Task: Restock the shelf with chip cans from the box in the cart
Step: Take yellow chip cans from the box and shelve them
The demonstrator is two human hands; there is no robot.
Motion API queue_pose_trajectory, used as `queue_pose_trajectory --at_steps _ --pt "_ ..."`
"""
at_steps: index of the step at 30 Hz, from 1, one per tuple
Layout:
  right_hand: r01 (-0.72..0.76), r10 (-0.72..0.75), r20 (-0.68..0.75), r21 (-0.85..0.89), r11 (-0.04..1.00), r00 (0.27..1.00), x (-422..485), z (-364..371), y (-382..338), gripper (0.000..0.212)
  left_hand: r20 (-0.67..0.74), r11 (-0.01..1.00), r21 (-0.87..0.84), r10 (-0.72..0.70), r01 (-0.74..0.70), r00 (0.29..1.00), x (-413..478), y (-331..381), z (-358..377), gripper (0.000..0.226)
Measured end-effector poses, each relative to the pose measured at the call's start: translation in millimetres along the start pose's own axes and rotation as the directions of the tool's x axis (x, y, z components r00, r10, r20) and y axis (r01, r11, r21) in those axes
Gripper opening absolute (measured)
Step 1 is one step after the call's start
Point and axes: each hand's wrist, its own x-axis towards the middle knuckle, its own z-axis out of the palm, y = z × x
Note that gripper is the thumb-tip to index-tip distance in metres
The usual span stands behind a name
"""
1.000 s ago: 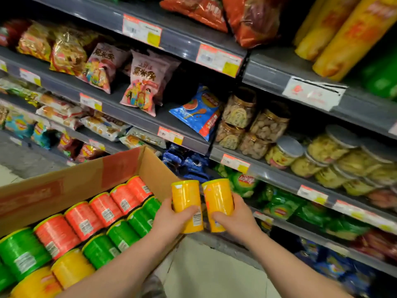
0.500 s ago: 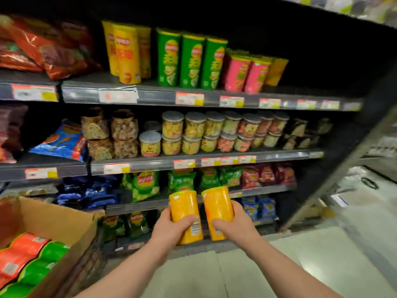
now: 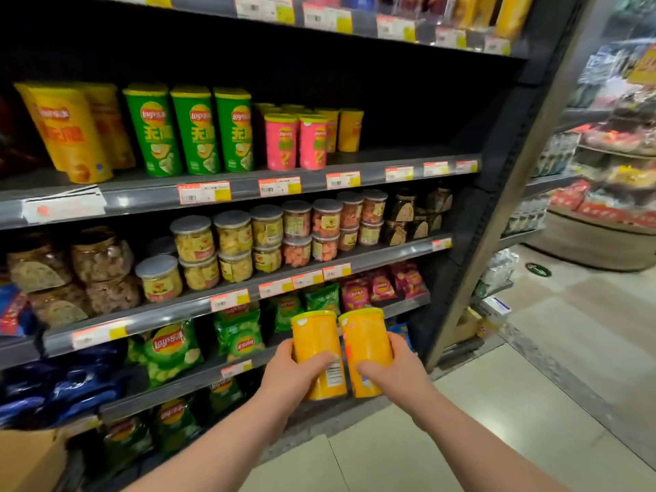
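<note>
Low, left hand [image 3: 291,372] and right hand [image 3: 399,371] grip cans [image 3: 317,337]; shelf [image 3: 419,155]'s right end open.

A dark shelving unit [image 3: 497,207] is seen ahead of and above the left hand [image 3: 294,371], its edges lined with price tags [image 3: 204,192]. Pale floor tiles [image 3: 550,367] are laid below and beside the right hand [image 3: 394,371]. Another display rack [image 3: 553,179] is set farther right.

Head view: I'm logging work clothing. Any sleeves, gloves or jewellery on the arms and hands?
No sleeves show up to the frame's edge. The left hand and right hand wear no gloves; no rings, watch or wristbands are visible.
</note>
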Motion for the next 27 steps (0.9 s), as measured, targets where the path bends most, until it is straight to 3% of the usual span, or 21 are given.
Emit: queue_pose_trajectory --at_steps 12,16,21,27 --pt "-0.028 0.039 -0.164 0.07 0.997 0.986 82 -93 -11 0.063 0.174 0.998 -0.003 0.07 -0.071 0.982 102 78 81 0.049" --pt "-0.016 0.032 -0.222 0.075 0.997 0.974 126 -123 -26 0.064 0.247 0.996 -0.073 0.071 -0.054 0.966 148 110 102 0.087" --pt "0.004 0.015 -0.239 0.079 0.997 0.971 174 -141 -43 0.066 0.268 0.988 -0.104 0.138 -0.114 0.953 198 139 115 0.063" --pt "0.016 0.011 -0.244 0.106 0.994 0.97 221 -153 -56 0.068 0.256 0.975 -0.161 0.192 -0.154 0.947 228 162 110 0.056"
